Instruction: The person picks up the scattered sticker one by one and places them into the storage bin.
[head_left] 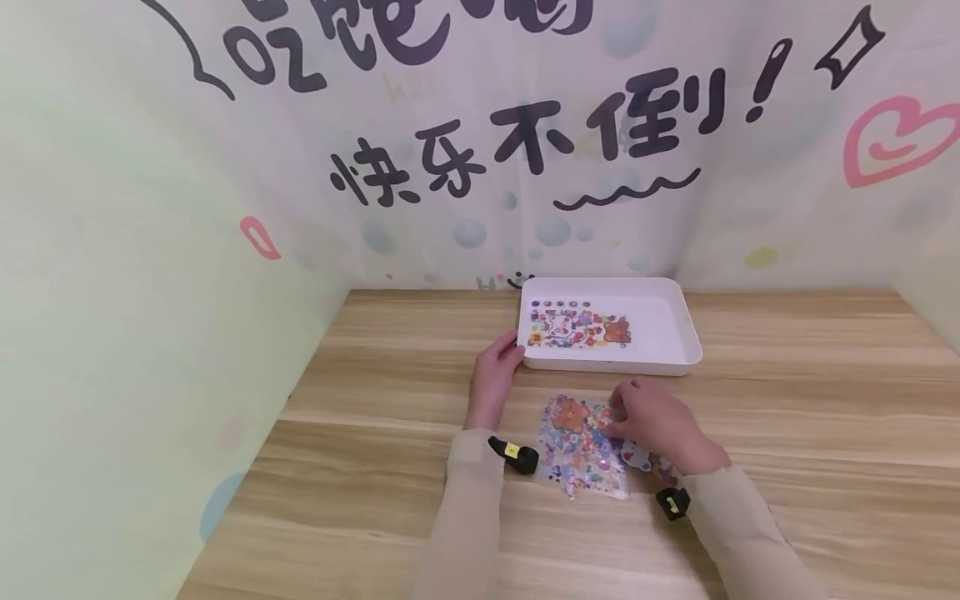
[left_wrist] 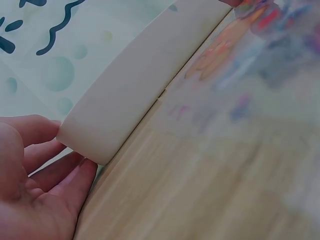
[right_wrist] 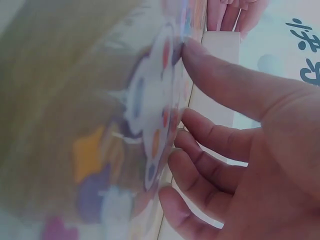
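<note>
Clear sheet (head_left: 573,454) with bright printed bits, brown bear near its top left, lies on the bench (head_left: 360,417), in from the far edge, just on the near side of the white tray (head_left: 656,321). From here it catches some glare.

Right hand (head_left: 663,425) is over the sheet's right side, thumb and fingers bent, a gap between thumb and forefinger. Right wrist view has the tips at the plastic; can't tell if they pinch it or only rest there. Under that hand, a white bear print (head_left: 636,457) pokes out past the sheet's right edge; can't tell if it is the same piece or another one.

Left hand (head_left: 495,375) grips the tray at its near left corner, fingers bent around the wall, one up by the rim, others lower near the base.

Tray stands at the bench's far edge, roughly midway between the far left and far right corners. Inside it, toward the left, another printed piece (head_left: 573,330) with a white figure and a brown bear, plus a row of small dark round spots above.

Both wrists carry a black gadget (head_left: 517,457), pale sleeves behind. Beyond the far edge hangs a pale cloth (head_left: 450,237) with big black characters and a pink heart (head_left: 896,146) at right.
</note>
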